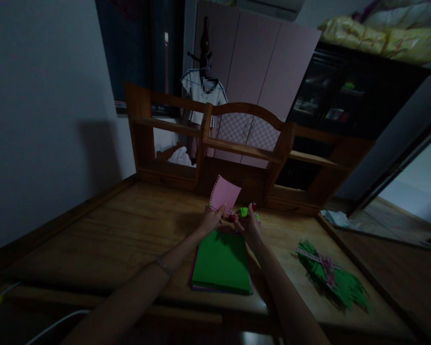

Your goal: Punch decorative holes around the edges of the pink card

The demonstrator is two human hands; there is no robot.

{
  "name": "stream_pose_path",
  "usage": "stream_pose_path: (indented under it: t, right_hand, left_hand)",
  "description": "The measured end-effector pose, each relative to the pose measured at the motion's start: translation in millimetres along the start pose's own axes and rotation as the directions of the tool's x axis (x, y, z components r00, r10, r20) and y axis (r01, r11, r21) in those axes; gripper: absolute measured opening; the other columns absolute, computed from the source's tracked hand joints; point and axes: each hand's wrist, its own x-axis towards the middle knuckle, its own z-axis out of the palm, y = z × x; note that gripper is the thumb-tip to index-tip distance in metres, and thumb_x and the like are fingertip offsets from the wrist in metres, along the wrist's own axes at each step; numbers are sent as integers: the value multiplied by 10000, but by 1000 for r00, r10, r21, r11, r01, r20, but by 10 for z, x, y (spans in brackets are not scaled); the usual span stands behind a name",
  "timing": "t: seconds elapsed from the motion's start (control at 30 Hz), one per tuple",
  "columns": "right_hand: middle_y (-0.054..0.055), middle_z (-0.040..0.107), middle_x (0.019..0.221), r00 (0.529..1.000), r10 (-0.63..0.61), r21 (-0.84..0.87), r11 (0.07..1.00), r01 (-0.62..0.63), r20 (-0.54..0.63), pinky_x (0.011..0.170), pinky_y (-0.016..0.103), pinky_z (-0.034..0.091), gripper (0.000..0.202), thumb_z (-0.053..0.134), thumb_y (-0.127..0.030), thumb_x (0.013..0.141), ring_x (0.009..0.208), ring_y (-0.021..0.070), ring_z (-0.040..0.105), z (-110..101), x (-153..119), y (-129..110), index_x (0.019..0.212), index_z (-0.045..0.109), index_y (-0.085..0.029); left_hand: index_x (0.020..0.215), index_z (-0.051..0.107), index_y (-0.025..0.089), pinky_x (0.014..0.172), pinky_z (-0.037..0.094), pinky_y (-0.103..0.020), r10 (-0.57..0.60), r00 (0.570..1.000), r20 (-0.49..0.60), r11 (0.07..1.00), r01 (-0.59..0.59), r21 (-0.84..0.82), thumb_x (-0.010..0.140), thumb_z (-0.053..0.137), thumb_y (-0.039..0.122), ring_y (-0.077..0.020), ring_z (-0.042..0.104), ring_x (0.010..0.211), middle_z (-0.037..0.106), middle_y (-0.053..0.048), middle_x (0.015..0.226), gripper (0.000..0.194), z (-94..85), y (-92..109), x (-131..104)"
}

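Note:
My left hand (211,219) pinches the lower edge of a pink paper sheet (225,193), which has a row of dark marks down its left edge. The sheet stands up above the desk. Closed around a small green object (243,212) is my right hand (250,225), just right of the paper. Small red objects (232,217) show between and behind the hands. Below them lies a stack topped with green sheets (221,262). On the right side of the desk rests a bunch of cut green paper with pink pieces (330,275).
The wooden desk (136,230) has a raised shelf unit (242,146) along its back and a wall at the left. A white shirt (203,93) hangs behind it. White cables (62,320) run at the lower left.

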Motion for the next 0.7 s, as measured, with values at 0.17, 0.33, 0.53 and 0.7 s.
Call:
stream_pose_path:
  t: [0.17,0.33,0.53,0.7]
  right_hand:
    - [-63,353,359,998,31,24,999,-32,60,336,212,191,588,416,-779,730,289,66,230,-55,-17,23,594,479,-211]
    - [-86,246,315,994,32,-24,999,-30,107,318,220,138,603,367,-791,739,274,74,158,-63,-20,21,577,480,-221]
    - [-90,244,317,994,27,-28,999,-25,106,324,219,127,585,389,-777,741,276,70,151,-53,-23,2,596,487,-220]
    - [-92,236,323,994,16,-5,1000,-16,108,330,219,120,569,401,-756,756,283,66,140,-48,-35,-19,588,485,-218]
  left_hand:
    - [973,650,128,722,541,-285,133,991,-30,991,-133,-10,819,547,414,-194,667,839,707,-94,951,341,-1,39,3]
    - [991,664,124,817,530,-326,94,996,6,996,-94,13,825,534,402,-212,660,898,706,-105,989,349,-5,44,5]
    - [1017,664,123,857,518,-323,115,993,-25,993,-114,22,817,552,388,-218,648,970,691,-114,1051,350,-4,0,22]
    - [1024,664,121,834,526,-324,94,995,-31,995,-93,36,815,559,385,-220,656,952,694,-118,1041,352,-7,37,13]
